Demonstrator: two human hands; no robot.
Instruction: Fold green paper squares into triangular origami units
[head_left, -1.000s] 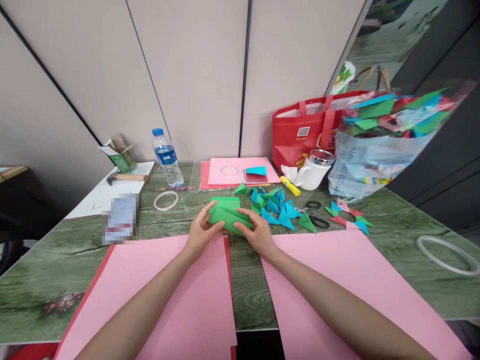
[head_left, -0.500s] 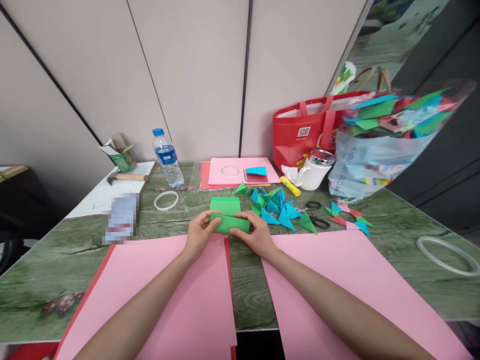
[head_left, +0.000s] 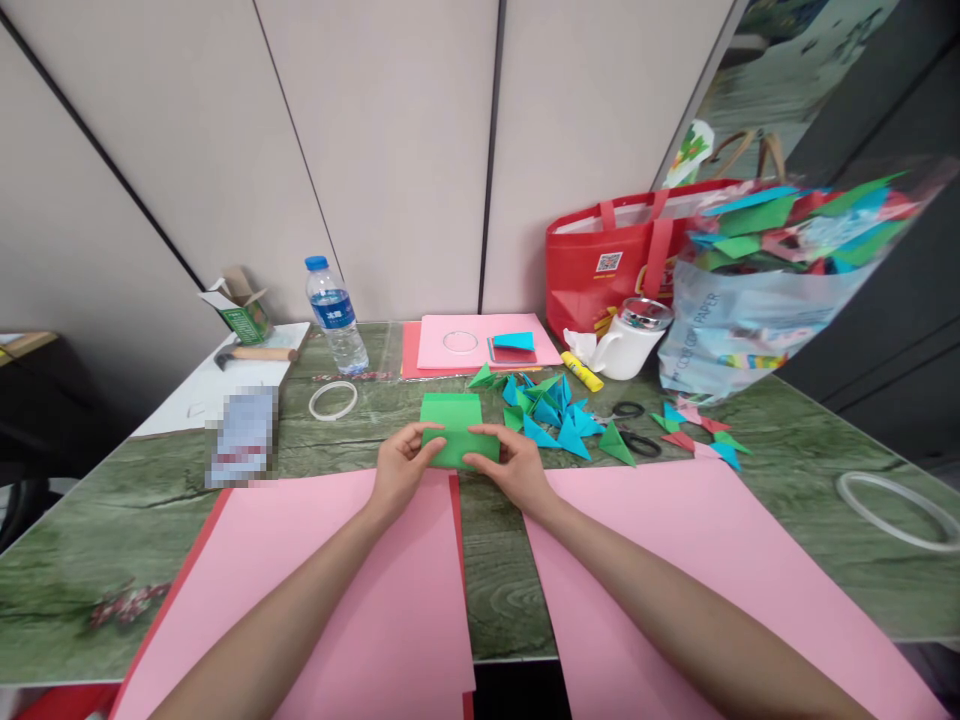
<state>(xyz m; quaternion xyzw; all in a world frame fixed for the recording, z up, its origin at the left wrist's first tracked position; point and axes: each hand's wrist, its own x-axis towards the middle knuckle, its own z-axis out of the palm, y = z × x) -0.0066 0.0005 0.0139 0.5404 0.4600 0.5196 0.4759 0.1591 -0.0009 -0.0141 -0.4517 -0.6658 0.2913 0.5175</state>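
Observation:
Between my two hands is a folded piece of green paper [head_left: 462, 450]. My left hand [head_left: 401, 465] pinches its left end between thumb and fingers. At the right end, my right hand [head_left: 517, 465] grips it the same way. Just behind it lies another green paper piece [head_left: 450, 408], flat on the table; the front one overlaps its near edge. To the right of my hands is a heap of blue and green folded paper triangles [head_left: 551, 405], with black-handled scissors [head_left: 637, 443] beside it.
Large pink sheets [head_left: 322, 590] lie under both forearms. Further back stand a water bottle [head_left: 335, 315], a white mug [head_left: 634, 340], a red bag [head_left: 592, 265] and a plastic bag of folded paper [head_left: 757, 320]. A hammer [head_left: 259, 354] rests at left; a clear ring [head_left: 896, 510] at right.
The green paper in my hands has tilted slightly and now sits closer against the piece behind it. Both hands keep their pinch in nearly the same place.

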